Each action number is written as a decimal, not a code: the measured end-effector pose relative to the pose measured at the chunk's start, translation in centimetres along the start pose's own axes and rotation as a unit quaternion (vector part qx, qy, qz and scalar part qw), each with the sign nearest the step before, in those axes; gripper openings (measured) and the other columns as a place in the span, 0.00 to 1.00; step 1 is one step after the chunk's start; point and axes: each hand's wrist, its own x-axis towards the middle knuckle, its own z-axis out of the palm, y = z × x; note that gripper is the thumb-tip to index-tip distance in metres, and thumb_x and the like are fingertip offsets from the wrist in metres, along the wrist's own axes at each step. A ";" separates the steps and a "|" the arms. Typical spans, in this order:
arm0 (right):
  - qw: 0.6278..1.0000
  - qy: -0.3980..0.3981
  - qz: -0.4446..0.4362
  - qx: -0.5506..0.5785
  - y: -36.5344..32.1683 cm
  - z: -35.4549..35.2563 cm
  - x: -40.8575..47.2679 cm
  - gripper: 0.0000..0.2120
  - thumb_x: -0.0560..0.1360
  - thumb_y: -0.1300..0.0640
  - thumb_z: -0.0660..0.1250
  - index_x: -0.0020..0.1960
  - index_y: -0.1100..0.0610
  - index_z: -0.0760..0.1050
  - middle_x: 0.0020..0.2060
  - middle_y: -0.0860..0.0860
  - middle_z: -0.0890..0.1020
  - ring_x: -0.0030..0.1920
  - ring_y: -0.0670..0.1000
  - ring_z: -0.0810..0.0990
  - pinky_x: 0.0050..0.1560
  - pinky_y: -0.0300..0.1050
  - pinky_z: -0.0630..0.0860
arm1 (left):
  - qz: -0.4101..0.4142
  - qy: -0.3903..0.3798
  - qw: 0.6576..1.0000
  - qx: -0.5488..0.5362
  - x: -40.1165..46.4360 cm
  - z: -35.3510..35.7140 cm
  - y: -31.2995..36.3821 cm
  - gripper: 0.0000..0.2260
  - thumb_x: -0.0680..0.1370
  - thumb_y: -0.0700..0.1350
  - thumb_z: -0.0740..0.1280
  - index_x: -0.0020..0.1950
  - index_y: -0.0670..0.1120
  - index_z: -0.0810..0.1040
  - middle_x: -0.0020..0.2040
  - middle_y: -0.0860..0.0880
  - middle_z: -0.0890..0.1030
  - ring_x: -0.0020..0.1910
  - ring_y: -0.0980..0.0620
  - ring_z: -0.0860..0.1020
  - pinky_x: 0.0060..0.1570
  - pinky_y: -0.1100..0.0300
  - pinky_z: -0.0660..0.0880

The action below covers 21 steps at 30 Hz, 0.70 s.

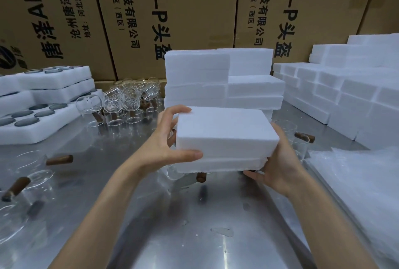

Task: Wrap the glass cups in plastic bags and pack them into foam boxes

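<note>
Head view showed the left hand (170, 139) and right hand (278, 165) with fingers curled round a foam box (224, 139); it looked light and crumbly, best held by its ends.

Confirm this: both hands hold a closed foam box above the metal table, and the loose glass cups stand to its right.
Wrong side. The head view shows both hands, left hand and right hand, holding the closed foam box above the metal table, but the loose glass cups stand to its left.

Counted: two hands (170, 139); one closed foam box (224, 137) held; four foam trays (32, 130) at left; three brown cartons (172, 9) behind; glass cups (121, 104) too crowded to count.
</note>
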 end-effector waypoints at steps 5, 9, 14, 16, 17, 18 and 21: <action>0.999 -0.045 -0.008 -0.008 -0.3 -0.2 -0.3 0.19 0.67 0.30 0.61 0.44 0.44 0.77 0.38 0.48 0.79 0.40 0.52 0.77 0.47 0.49 0.70 | 0.004 -0.011 0.999 0.042 0.1 -0.4 0.0 0.36 0.61 0.43 0.77 0.61 0.63 0.65 0.66 0.51 0.62 0.53 0.71 0.73 0.48 0.71 0.73; 0.999 -0.047 0.008 -0.008 -0.4 -0.1 -0.4 0.22 0.65 0.29 0.61 0.44 0.45 0.75 0.40 0.51 0.75 0.44 0.54 0.72 0.49 0.50 0.67 | 0.009 -0.019 0.989 0.143 0.0 -0.4 0.0 0.38 0.60 0.47 0.77 0.61 0.67 0.61 0.63 0.56 0.58 0.50 0.78 0.67 0.47 0.80 0.67; 0.999 -0.031 0.007 -0.031 -0.4 -0.5 -0.6 0.30 0.68 0.25 0.54 0.45 0.48 0.82 0.45 0.51 0.83 0.48 0.55 0.78 0.51 0.50 0.71 | 0.026 -0.009 0.983 0.180 0.1 -0.2 -0.3 0.38 0.66 0.37 0.78 0.64 0.60 0.59 0.63 0.52 0.56 0.49 0.84 0.62 0.48 0.83 0.65; 0.998 -0.046 0.006 -0.036 -0.4 -0.7 -0.8 0.32 0.68 0.24 0.53 0.49 0.47 0.83 0.46 0.51 0.85 0.48 0.54 0.81 0.50 0.51 0.75 | 0.025 -0.010 0.983 0.181 0.2 -0.3 -0.2 0.38 0.67 0.36 0.77 0.65 0.60 0.59 0.63 0.52 0.55 0.49 0.84 0.62 0.48 0.83 0.65; 0.998 -0.054 0.003 -0.036 -0.5 -0.7 -0.9 0.31 0.68 0.25 0.54 0.51 0.46 0.82 0.46 0.51 0.85 0.46 0.53 0.82 0.48 0.50 0.75 | 0.020 -0.014 0.984 0.179 0.2 -0.3 -0.3 0.39 0.66 0.36 0.78 0.64 0.61 0.59 0.63 0.53 0.55 0.52 0.80 0.63 0.48 0.83 0.65; 0.998 -0.057 -0.001 -0.031 -0.5 -0.7 -1.0 0.29 0.69 0.27 0.56 0.54 0.47 0.80 0.46 0.51 0.84 0.44 0.53 0.82 0.47 0.50 0.75 | 0.011 -0.018 0.984 0.177 0.1 -0.4 -0.2 0.39 0.66 0.39 0.79 0.64 0.62 0.59 0.63 0.56 0.54 0.57 0.73 0.64 0.49 0.83 0.65; 0.998 -0.061 -0.018 -0.010 -0.5 -0.5 -1.1 0.25 0.71 0.35 0.60 0.60 0.49 0.76 0.45 0.52 0.82 0.43 0.54 0.80 0.46 0.52 0.73 | -0.017 -0.026 0.984 0.173 0.0 -0.2 0.0 0.41 0.56 0.55 0.78 0.62 0.69 0.58 0.57 0.66 0.55 0.62 0.57 0.62 0.57 0.76 0.65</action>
